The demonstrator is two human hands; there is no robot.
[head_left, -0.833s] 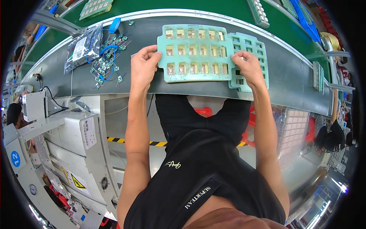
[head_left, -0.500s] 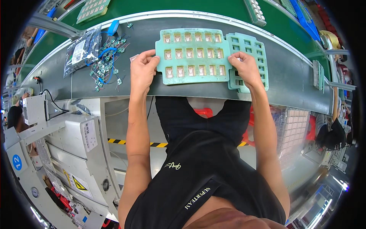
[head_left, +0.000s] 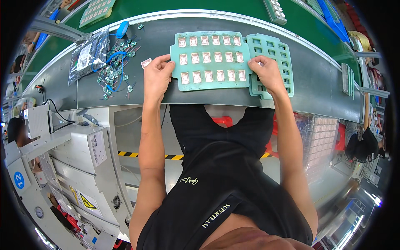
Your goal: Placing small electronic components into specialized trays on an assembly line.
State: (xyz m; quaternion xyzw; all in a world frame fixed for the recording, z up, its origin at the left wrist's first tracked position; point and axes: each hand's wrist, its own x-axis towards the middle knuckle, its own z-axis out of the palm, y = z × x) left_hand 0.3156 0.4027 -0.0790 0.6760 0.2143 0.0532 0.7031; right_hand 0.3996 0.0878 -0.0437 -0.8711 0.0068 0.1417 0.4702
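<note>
A pale green tray (head_left: 201, 63) lies level in front of me. Its three rows of cut-outs are filled with small pinkish-white pieces that look about flush with its top face. My left hand (head_left: 158, 76) pinches the tray's left edge between thumb and fingers. At the opposite edge my right hand (head_left: 268, 74) grips it the same way, fingers closed. A second green tray (head_left: 285, 55) with dark, open cut-outs sits under my right hand and wrist, against the first tray's right side. One loose pinkish piece (head_left: 146, 63) rests just left of my left fingers.
Left on the dark bench (head_left: 137, 93) are a heap of small green circuit boards with wires (head_left: 113, 71), a silvery plastic bag (head_left: 87, 58) and a blue tape roll (head_left: 122, 29). A green conveyor belt (head_left: 154, 7) runs behind a metal rail. White machinery (head_left: 79, 146) stands at lower left.
The pieces sat deeper, with yellowish recess walls showing; now they look flush as the tray has settled slightly lower. Both hands keep their hold. The loose piece shows more fully.
</note>
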